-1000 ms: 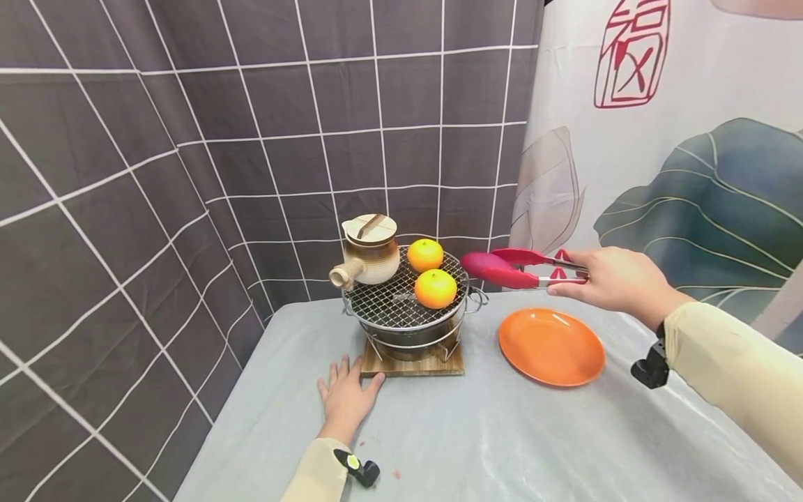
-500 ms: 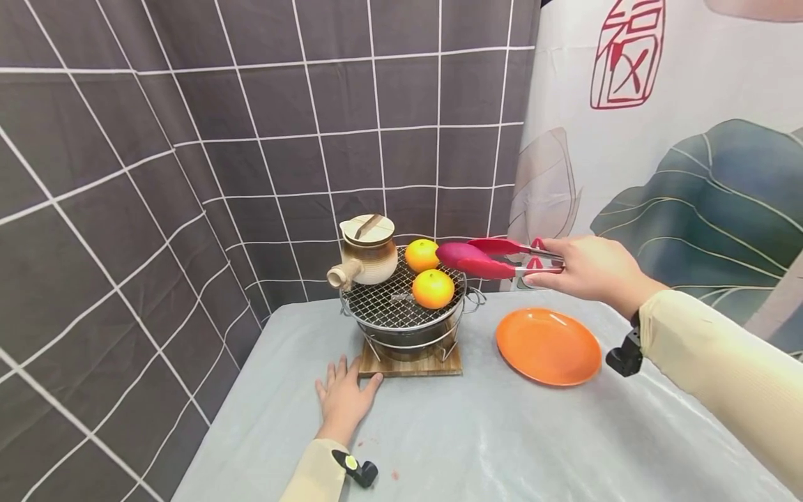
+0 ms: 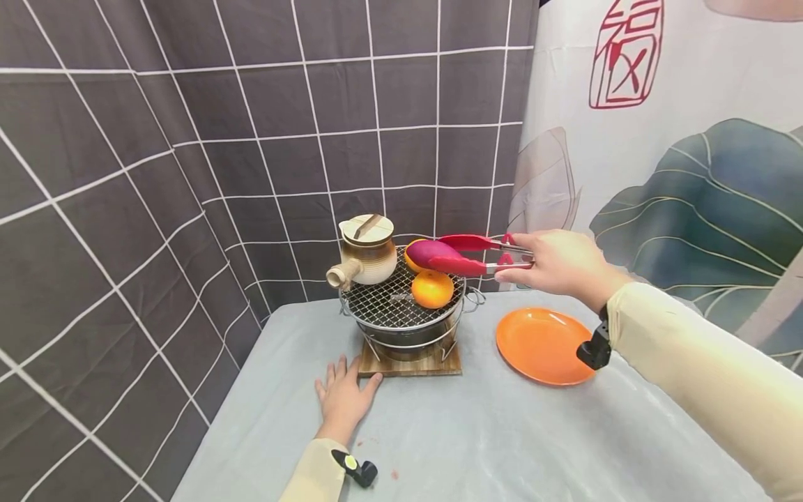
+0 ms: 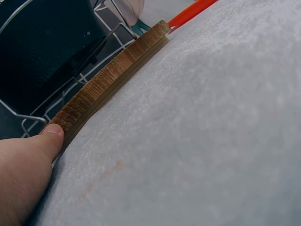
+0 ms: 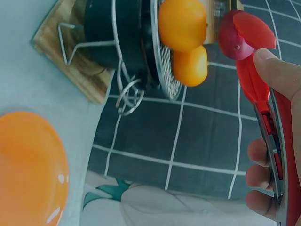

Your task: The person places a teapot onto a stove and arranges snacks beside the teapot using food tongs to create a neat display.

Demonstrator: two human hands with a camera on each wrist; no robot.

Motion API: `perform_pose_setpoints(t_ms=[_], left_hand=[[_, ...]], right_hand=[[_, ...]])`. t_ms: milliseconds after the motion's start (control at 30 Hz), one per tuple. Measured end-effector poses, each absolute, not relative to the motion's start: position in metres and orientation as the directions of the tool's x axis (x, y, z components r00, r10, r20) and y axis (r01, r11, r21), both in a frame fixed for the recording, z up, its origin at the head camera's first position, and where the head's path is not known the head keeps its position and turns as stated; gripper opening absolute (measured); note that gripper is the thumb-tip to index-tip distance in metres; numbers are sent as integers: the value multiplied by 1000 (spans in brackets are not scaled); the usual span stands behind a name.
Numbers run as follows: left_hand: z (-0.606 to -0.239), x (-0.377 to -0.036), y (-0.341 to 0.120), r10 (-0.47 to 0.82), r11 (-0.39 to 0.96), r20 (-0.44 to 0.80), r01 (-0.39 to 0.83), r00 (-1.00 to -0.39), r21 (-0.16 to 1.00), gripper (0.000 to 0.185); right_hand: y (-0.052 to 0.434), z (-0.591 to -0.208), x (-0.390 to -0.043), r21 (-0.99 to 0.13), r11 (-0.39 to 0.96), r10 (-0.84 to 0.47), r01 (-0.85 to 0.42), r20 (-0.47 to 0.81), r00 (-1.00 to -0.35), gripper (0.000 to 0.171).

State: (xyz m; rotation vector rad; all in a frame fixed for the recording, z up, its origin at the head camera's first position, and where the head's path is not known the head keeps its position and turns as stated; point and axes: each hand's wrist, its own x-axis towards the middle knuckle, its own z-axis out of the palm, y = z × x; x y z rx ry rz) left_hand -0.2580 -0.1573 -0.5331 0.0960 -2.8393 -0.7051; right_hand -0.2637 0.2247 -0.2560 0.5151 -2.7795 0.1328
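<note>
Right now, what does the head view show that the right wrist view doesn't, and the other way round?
Only the head view shows the left hand lying flat on the table by the wooden board, and the clay pot on the grill. Only the right wrist view shows the fingers curled round the tongs. Both show the two oranges and the orange plate.
</note>
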Motion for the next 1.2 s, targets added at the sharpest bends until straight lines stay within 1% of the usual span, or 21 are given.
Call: perform_pose_setpoints(t_ms=[167, 300, 500, 700, 967, 1200], left_hand=[[-535, -259, -157, -111, 883, 189, -10, -976, 469, 71], [-536, -258, -158, -111, 881, 192, -7, -975, 473, 71], [-534, -258, -158, -111, 878, 195, -4, -974, 479, 71], [-534, -258, -158, -106, 883, 201, 1, -974, 470, 71], [-530, -257, -158, -109, 877, 203, 2, -973, 480, 70], [-532, -257, -157, -111, 884, 186, -11, -976, 468, 70]], right_hand=[[212, -256, -265, -49, 924, -348, -380, 310, -885, 87], [200, -258, -268, -43, 916, -367, -399, 314, -876, 84], [182, -262, -271, 1, 901, -411, -434, 328, -851, 80], [165, -269, -272, 21, 895, -432, -446, 294, -853, 82], [148, -271, -274, 77, 878, -469, -471, 324, -821, 79], [139, -275, -273, 115, 874, -484, -472, 297, -823, 81]])
